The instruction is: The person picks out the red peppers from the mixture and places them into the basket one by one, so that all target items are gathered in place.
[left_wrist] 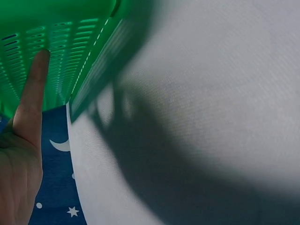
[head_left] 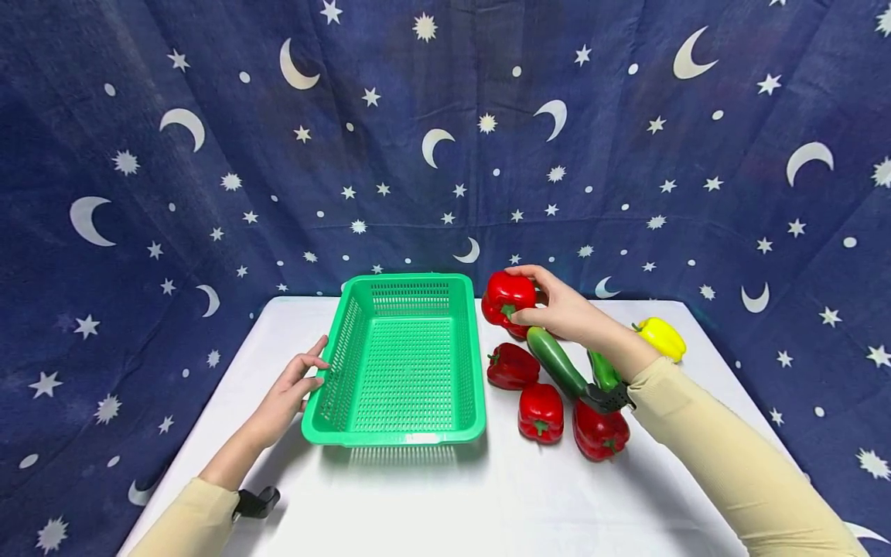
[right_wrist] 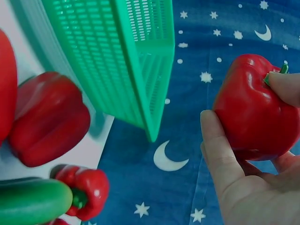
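My right hand (head_left: 560, 309) grips a red bell pepper (head_left: 508, 298) just off the basket's far right corner. In the right wrist view the thumb lies by its green stem and the fingers spread around its side. My left hand (head_left: 281, 398) is at the left side of a green plastic basket (head_left: 475, 348), fingertips right at the rim. The left wrist view shows one straight finger (left_wrist: 33, 93) against the slotted outer wall; the other fingers are hidden there. Inside the basket only the bare slotted floor shows.
Right of the basket lie red bell peppers (head_left: 513, 366) (head_left: 541, 414) (head_left: 601, 433), a green cucumber (head_left: 557, 362) and a green vegetable (head_left: 604, 371) partly behind the right forearm. A smaller red pepper (right_wrist: 89, 190) sits by the cucumber's tip. A yellow bell pepper (head_left: 663, 339) lies far right.
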### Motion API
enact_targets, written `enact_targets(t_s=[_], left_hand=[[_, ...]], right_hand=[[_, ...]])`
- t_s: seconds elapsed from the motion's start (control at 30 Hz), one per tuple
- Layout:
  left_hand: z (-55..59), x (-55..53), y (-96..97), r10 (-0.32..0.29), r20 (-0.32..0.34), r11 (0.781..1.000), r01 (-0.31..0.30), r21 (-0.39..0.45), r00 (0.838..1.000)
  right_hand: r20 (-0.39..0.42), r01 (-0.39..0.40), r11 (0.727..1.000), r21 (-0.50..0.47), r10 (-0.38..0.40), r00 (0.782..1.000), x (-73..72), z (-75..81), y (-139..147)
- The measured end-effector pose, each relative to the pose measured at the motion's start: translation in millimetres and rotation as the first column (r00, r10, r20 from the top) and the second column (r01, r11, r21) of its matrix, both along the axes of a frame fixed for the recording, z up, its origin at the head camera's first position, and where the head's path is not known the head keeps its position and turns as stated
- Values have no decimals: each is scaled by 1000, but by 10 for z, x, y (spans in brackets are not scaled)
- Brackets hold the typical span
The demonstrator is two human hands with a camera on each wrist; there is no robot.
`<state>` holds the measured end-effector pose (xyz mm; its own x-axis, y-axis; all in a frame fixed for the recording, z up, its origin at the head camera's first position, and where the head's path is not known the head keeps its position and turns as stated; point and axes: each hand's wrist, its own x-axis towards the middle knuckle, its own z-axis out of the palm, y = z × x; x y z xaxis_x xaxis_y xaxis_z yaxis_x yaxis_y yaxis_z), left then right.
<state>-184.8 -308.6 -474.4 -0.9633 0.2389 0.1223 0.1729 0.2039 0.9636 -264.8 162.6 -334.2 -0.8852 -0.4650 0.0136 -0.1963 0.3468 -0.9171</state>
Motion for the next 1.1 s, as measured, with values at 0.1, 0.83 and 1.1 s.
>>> enact_targets(t_s=[0.1,0.83,1.1], left_hand=[[11,6,-5,-5,27,1000,5,-5,1000],[-41,48,24,-9,33,999,8,39,999],[-48,31,13,-15,32,999,14,38,999]], right_hand=[[12,-14,1000,-19,14,1000,-19,14,-96],[-33,-105,994,6,106,994,-312,76,-750],[-37,-130,991,-13,129,991,-374,39,-928]])
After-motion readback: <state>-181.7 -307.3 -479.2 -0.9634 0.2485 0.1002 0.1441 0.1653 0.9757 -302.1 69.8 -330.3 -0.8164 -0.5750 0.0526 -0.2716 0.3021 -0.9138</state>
